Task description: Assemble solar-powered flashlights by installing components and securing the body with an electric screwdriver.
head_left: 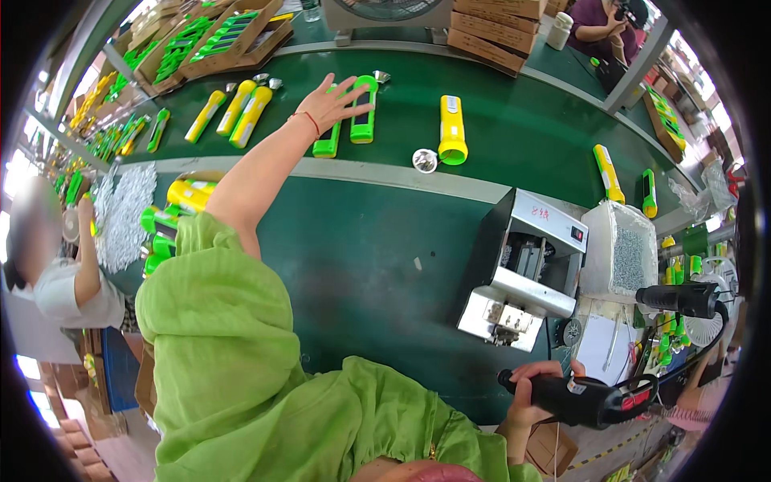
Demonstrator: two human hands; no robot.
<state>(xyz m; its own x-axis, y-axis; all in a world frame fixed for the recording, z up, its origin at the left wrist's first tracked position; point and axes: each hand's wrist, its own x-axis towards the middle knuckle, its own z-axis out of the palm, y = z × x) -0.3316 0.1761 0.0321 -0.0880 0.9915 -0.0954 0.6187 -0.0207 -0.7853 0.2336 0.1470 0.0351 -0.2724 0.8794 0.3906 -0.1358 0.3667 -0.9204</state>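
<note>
My left hand reaches far across the bench with its fingers spread. Its fingertips lie over or just above a green flashlight body on the green belt; whether they touch it I cannot tell. Below the palm is a second green flashlight, partly covered. A silver reflector head sits at the top of the first one. Down at the lower right, my right hand is closed around a black electric screwdriver, whose tip end points left.
Yellow flashlights lie along the belt. A silver-and-black screw feeder stands right of the bench mat, beside a white box of screws. Another black driver is at the right. A person sits at the left.
</note>
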